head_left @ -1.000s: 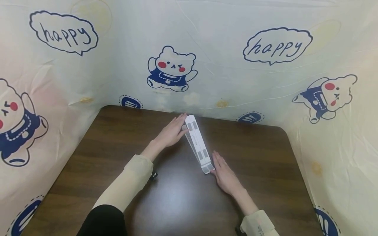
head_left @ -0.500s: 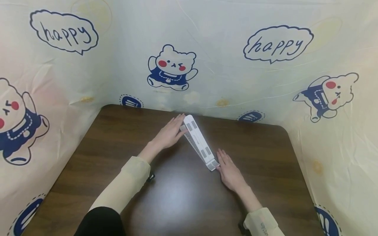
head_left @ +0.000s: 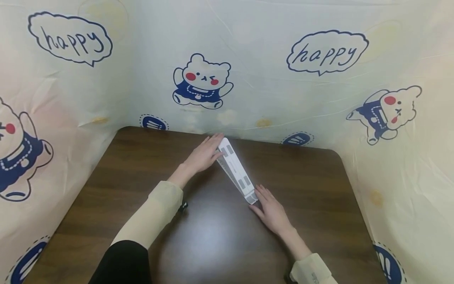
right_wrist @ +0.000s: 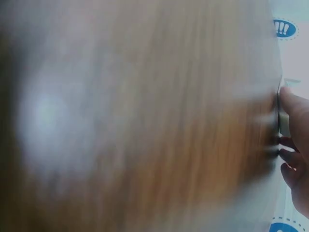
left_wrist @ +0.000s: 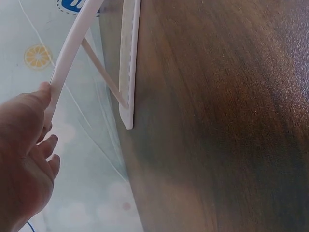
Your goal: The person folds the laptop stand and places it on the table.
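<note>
A folding laptop stand (head_left: 235, 169), white with grey pads, stands on the brown table, its two long parts spread apart at an angle. My left hand (head_left: 203, 154) pinches its far end, thumb on one side and fingers on the other. In the left wrist view, a thin strut (left_wrist: 104, 72) links the raised arm (left_wrist: 67, 53) and the base bar (left_wrist: 128, 67). At the near end, my right hand (head_left: 272, 213) has its straight fingers right at the stand's lip (head_left: 251, 197), the thumb spread away. The right wrist view is blurred, with the right hand (right_wrist: 297, 135) at its edge.
The wooden table (head_left: 149, 232) has rounded far corners. Behind it and at both sides hangs a pale curtain (head_left: 255, 94) printed with bears and the word "happy". A small dark item (head_left: 183, 206) shows at the left cuff.
The stand's near end has swung a little to the right. My right thumb has spread away from the fingers. The left hand keeps its place at the far end.
</note>
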The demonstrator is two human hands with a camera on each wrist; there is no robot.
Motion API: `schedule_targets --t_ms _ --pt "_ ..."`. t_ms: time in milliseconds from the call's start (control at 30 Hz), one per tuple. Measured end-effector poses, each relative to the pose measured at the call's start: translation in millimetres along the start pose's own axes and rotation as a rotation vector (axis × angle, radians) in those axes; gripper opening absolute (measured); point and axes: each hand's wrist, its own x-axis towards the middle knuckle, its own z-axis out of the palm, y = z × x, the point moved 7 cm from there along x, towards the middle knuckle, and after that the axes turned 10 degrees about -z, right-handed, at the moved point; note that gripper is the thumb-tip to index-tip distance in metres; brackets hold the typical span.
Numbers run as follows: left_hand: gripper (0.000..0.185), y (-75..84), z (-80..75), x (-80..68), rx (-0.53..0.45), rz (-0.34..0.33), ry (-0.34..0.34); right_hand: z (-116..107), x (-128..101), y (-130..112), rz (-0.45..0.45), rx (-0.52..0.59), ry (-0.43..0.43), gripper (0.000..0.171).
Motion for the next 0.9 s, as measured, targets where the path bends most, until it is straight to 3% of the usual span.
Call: schedule_targets --t_ms 600,900 --pt "0.073 -2.1 1.8 -9.0 0.026 0.006 0.035 3.5 -2.5 18.9 0.087 -0.108 -0.007 0.072" --pt "0.073 -1.6 1.5 -12.4 0.007 -0.005 0.032 -3.9 -3.3 25.3 0.117 -0.123 0.061 0.067"
